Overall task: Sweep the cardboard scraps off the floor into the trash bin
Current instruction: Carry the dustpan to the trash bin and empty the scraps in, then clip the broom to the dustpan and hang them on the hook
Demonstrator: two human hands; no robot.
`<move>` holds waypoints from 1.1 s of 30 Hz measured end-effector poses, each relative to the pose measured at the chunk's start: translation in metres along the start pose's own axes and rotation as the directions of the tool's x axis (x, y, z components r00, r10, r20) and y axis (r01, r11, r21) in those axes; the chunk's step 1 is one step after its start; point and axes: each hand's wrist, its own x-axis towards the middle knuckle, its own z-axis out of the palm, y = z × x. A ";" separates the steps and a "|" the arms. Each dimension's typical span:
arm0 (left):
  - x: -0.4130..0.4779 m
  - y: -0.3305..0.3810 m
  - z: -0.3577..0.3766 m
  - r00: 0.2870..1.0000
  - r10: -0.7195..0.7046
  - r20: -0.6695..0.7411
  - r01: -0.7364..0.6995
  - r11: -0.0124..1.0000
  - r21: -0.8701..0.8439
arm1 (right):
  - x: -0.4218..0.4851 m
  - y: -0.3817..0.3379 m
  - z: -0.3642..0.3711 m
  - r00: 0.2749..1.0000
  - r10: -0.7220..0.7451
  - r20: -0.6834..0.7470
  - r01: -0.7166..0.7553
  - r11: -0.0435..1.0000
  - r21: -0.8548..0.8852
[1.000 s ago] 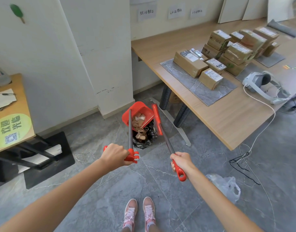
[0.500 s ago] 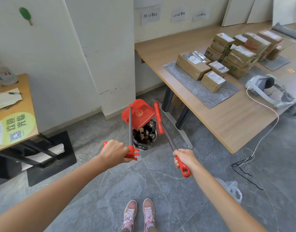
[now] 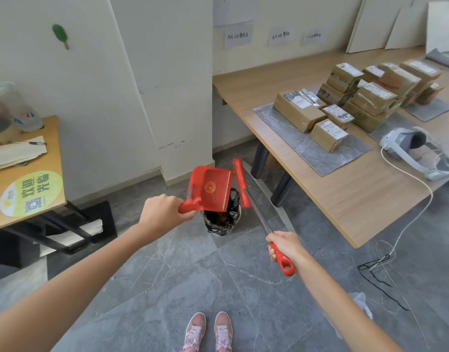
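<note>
The left hand (image 3: 162, 212), fingers (image 3: 176, 201) curled tight round the handle, holds the red dustpan (image 3: 210, 189) tipped up over the black-bagged bin (image 3: 222, 224) on the grey floor (image 3: 193, 275). Brown scraps (image 3: 221, 219) show inside the bin. The right hand (image 3: 284, 246) grips the broom (image 3: 256, 214), whose head is just right of the dustpan, near the desk (image 3: 332, 194).

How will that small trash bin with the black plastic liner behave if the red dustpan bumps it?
Probably tips or slides easily: the small trash bin looks narrow and stands free on smooth grey floor tiles. Its black plastic liner looks thin and crumpled, so likely floppy and apt to snag the red plastic dustpan.
</note>
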 end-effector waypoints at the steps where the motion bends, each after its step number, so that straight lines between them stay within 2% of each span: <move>1: 0.002 -0.001 -0.006 0.998 -0.060 -0.013 0.059 0.997 -0.053 | 0.000 -0.002 -0.001 1.000 -0.005 0.005 0.005 1.000 -0.006; 6: 0.009 -0.015 -0.021 0.961 -0.276 -0.001 0.268 0.935 -0.233 | -0.001 -0.018 -0.002 0.998 -0.023 0.051 0.026 0.998 -0.061; 13: 0.013 -0.036 -0.041 0.895 -0.446 -0.026 0.417 0.855 -0.309 | -0.007 -0.050 0.017 0.986 -0.051 0.158 0.075 0.986 -0.148; 22: 0.014 -0.080 -0.067 0.853 -0.517 -0.072 0.465 0.814 -0.348 | -0.005 -0.078 0.072 0.963 -0.007 0.269 0.065 0.976 -0.206; 33: 0.025 -0.169 -0.054 0.817 -0.576 -0.011 0.543 0.776 -0.320 | 0.022 -0.103 0.163 0.927 0.117 0.356 -0.007 0.955 -0.295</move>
